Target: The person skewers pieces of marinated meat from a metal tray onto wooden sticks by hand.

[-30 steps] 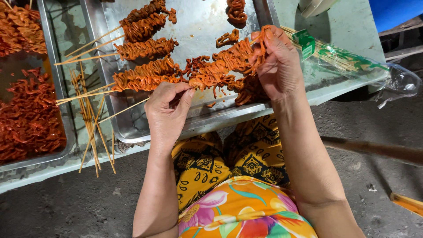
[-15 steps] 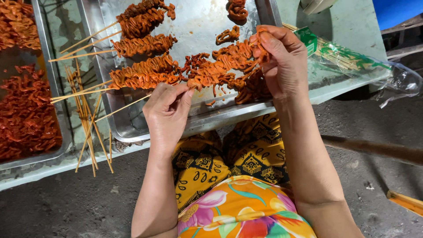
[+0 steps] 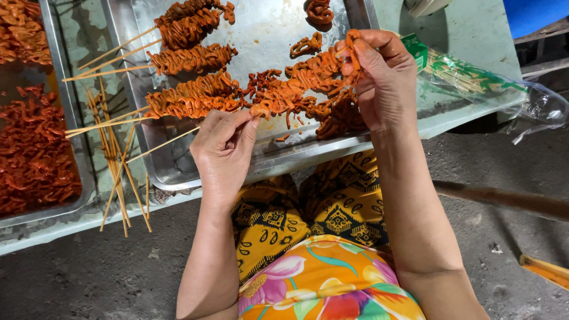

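The step in hand looked like threading: orange-red marinated coils of meat were being worked onto a thin bamboo skewer (image 3: 163,144) held over a shallow rectangular steel tray (image 3: 178,172). The left hand (image 3: 222,151) had its fingers (image 3: 240,121) pinched together on the skewer just where the bare stick met the meat, thumb against forefinger, no gap showing between them. The right hand (image 3: 385,80) was up at the far end of the half-loaded skewer of meat (image 3: 296,89), its fingers (image 3: 361,56) curled and closed around the last curly piece near the tip; whether the tip itself was covered could not be told. The strip of meat ran between the two sets of fingers, hanging just above the tray. Beyond the left fingers lay several finished skewers of the same orange-red meat (image 3: 192,59), and to their outer side a loose bundle of bare bamboo sticks (image 3: 115,160) on the pale green table (image 3: 462,35). Past the right fingers sat a clear plastic bag of more sticks (image 3: 474,77). By my judgement, the next move called for a steady grip by the left fingers while the right pushed the piece down the stick without tearing it.
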